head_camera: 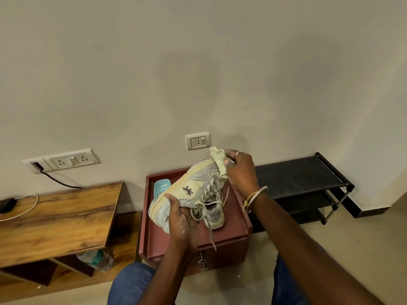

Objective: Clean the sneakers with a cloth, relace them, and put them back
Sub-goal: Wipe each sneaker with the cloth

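sneaker [193, 190] tipped on side, held up over red cabinet [233, 219], sole facing left. left hand [180, 221] gripping lower end, fingers curled round sole. right hand [240, 170] pinching yellowish cloth [218, 159] against upper end. laces [207, 208] dangling loose. black shoe rack [297, 175] off right by wall.
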